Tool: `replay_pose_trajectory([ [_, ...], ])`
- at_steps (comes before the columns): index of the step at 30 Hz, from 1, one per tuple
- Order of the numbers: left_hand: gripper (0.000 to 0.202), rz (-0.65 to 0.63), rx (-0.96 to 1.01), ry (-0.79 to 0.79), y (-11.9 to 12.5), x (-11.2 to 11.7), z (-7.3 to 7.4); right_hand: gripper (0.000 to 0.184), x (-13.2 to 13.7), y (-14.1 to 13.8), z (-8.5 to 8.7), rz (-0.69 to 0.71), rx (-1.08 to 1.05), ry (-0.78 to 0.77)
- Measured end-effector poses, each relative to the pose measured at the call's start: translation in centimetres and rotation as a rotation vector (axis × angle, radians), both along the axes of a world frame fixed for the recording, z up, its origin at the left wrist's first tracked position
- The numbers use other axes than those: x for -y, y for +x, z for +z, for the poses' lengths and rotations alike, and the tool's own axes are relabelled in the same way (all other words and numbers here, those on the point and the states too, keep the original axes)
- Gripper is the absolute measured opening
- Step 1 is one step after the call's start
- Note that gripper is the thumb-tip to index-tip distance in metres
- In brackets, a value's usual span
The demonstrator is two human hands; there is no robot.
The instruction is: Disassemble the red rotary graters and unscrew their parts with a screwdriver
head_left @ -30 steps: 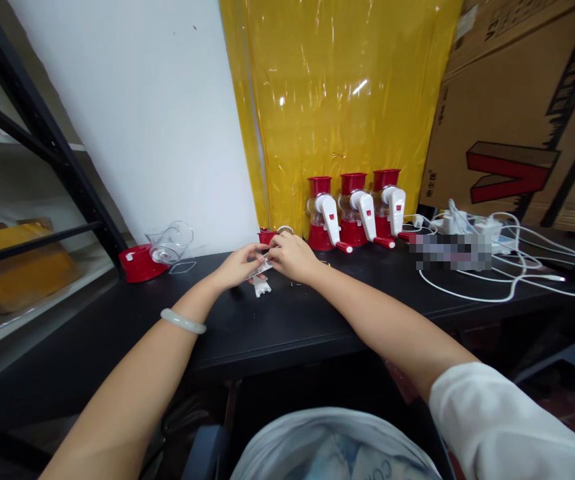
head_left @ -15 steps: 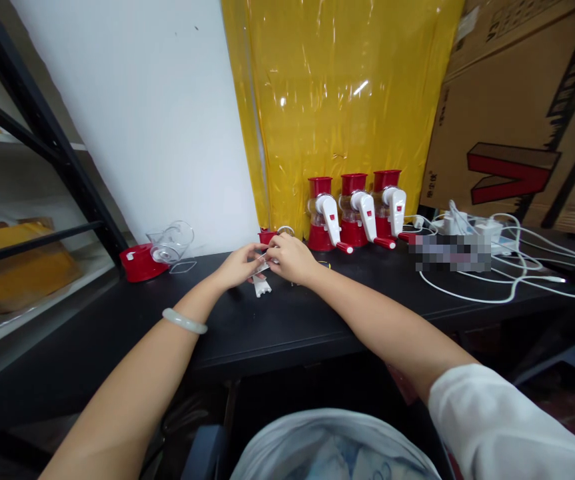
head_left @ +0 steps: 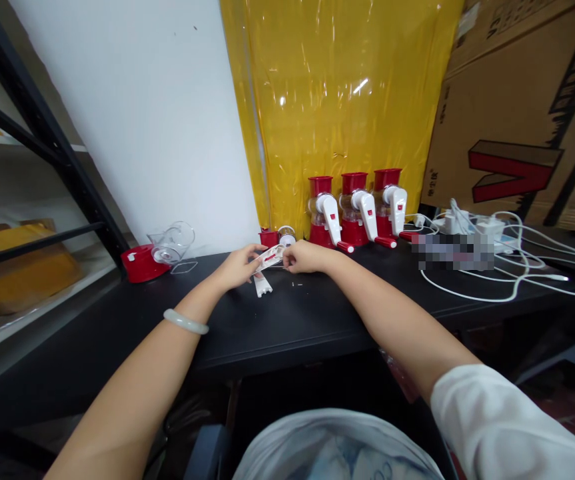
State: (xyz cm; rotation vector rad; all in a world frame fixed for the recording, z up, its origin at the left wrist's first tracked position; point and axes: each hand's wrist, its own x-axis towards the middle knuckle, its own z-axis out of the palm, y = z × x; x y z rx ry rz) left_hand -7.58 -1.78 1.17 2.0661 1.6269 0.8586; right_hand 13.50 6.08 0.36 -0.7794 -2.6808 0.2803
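Observation:
My left hand (head_left: 241,268) is closed on a white crank handle shell (head_left: 270,257), whose hollow inside faces up and shows a small red piece. At the shell's right end my right hand (head_left: 303,257) has its fingers pinched together; what lies between the fingertips is too small or hidden to tell. Just below, a flat white plastic piece (head_left: 262,285) with a notched end lies on the black table. Two tiny white bits (head_left: 297,285) rest to its right. Behind my hands are a small red part (head_left: 268,238) and a clear round part (head_left: 286,235).
Three red-and-white hand-crank graters (head_left: 321,217) stand at the back of the black table (head_left: 277,333). On the left are a red base (head_left: 143,263) and a clear plastic housing (head_left: 173,243). White cables (head_left: 514,267) and chargers spread over the right side, before a cardboard box (head_left: 507,120).
My right hand has drawn back a little to the right, uncovering the crank handle shell and the clear round part behind. My left hand stays nearly in place.

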Motion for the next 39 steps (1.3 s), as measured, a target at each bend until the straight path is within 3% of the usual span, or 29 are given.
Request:
replay_pose_trajectory([
  [14, 0.043, -0.009, -0.014, -0.049, 0.3, 0.3, 0.2, 0.016, 0.0, 0.6, 0.3, -0.063, 0.318, -0.243],
  [27, 0.041, -0.024, -0.042, -0.041, 0.0, 0.0, -0.1, 0.015, 0.3, 0.9, 0.9, -0.026, 0.317, -0.384],
  [30, 0.042, -0.032, -0.041, -0.041, 0.0, 0.0, -0.1, 0.010, 0.7, 1.0, 1.3, -0.045, 0.214, -0.299],
  [35, 0.041, -0.075, -0.040, -0.018, 0.0, 0.0, -0.2, 0.016, 0.8, 0.5, 1.1, -0.111, -0.180, 0.022],
  [39, 0.042, -0.146, -0.009, 0.021, 0.0, 0.0, -0.3, 0.034, 0.1, 0.1, 0.0, -0.117, -0.298, 0.158],
])
